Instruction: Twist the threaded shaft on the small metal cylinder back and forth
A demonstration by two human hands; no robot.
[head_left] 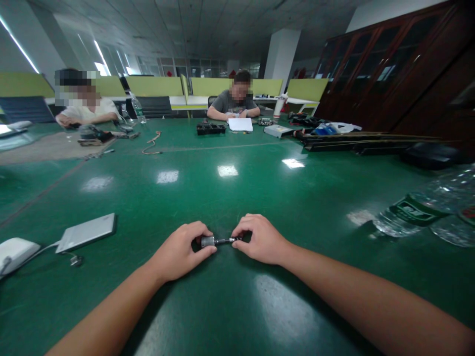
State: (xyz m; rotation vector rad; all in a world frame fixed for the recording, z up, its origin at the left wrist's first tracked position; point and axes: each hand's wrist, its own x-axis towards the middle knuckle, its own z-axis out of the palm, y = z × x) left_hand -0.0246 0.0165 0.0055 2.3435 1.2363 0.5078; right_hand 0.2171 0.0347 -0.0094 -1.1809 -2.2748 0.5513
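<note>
A small metal cylinder [208, 241] with a thin dark shaft [222, 241] lies level just above or on the green table [208, 198]. My left hand [182, 249] grips the cylinder between thumb and fingers. At the shaft's right end, my right hand [260, 241] pinches a small dark metal piece [236, 239] that lines up with the shaft. The fingertips partly cover that piece, so its shape is hard to make out.
On the left lie a silver flat device [87, 232] with a cable and a white object [17, 253]. Plastic bottles [411, 212] are at the right. Two people sit across the table, near a black tray [211, 129], white paper [240, 124] and a rope [151, 143].
</note>
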